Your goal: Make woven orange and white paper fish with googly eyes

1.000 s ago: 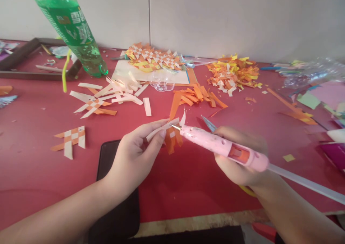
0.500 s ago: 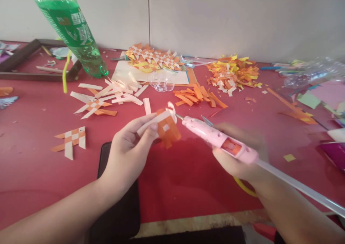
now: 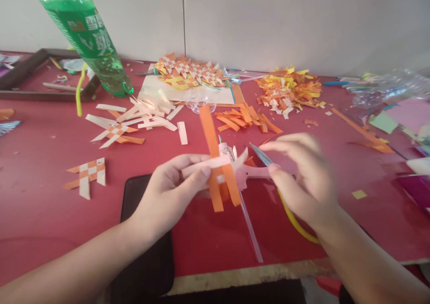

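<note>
My left hand (image 3: 168, 187) pinches a small woven piece of orange and cream paper strips (image 3: 215, 185) between thumb and fingers, with loose strip ends sticking up and down. Just behind that piece lies a pink glue gun (image 3: 255, 172) on the table, partly hidden, with a clear glue stick (image 3: 250, 228) trailing toward the front edge. My right hand (image 3: 305, 178) is raised with thumb and forefinger apart and no object in its grasp. Close to its fingertips are scissors with a pointed metal blade (image 3: 260, 154) and a yellow handle (image 3: 297, 223), partly covered by the hand.
Cream strips (image 3: 154, 115), orange strips (image 3: 248, 116) and a pile of scraps (image 3: 290, 89) lie beyond my hands. Woven pieces (image 3: 89, 174) rest at left. A green bottle (image 3: 97, 39) stands near a dark frame (image 3: 43, 93). A black phone-like slab (image 3: 148, 268) lies under my left forearm.
My right hand has let go of the glue gun, which now lies on the table behind the paper. The woven piece has turned in my left hand, and its orange strips now stand upright.
</note>
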A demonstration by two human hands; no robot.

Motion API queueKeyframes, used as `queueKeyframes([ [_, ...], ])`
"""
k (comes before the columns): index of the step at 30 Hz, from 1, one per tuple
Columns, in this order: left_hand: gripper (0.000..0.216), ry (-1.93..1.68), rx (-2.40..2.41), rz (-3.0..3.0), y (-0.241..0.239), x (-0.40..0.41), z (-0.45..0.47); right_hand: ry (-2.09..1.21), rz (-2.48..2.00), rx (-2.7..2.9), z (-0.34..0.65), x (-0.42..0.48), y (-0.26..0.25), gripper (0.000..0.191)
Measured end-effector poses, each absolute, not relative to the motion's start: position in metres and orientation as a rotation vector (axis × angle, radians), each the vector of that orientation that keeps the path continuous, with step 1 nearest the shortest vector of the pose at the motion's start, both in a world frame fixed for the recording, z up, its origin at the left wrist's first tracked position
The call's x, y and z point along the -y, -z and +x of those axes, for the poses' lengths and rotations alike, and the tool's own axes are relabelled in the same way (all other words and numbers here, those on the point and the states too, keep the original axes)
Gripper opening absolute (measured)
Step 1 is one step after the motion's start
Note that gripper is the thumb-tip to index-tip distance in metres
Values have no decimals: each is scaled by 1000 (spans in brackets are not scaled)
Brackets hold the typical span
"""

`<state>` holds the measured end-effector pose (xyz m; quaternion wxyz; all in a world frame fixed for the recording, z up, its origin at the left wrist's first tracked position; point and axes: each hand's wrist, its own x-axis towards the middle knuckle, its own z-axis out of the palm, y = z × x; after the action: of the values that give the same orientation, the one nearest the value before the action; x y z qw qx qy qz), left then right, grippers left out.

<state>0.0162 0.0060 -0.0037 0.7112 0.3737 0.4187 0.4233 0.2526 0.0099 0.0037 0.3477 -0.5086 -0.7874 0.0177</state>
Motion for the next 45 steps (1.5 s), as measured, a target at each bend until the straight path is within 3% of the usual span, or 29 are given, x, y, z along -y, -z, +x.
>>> queueKeyframes([
  [5, 19, -586, -871, 1052, 0, 0, 21, -202, -970, 2068, 243, -5, -12, 28],
  [10, 26, -549, -850, 1028, -1, -2, 22, -284, -721, 2209, 236, -4, -16, 20],
  [26, 29, -583, -830, 896, -3, -7, 19, -55, -757, 2354, 238, -3, -9, 21],
  [45, 19, -639, -845, 826, -1, -8, 18, -76, -776, 2371, 237, 2, -12, 32],
])
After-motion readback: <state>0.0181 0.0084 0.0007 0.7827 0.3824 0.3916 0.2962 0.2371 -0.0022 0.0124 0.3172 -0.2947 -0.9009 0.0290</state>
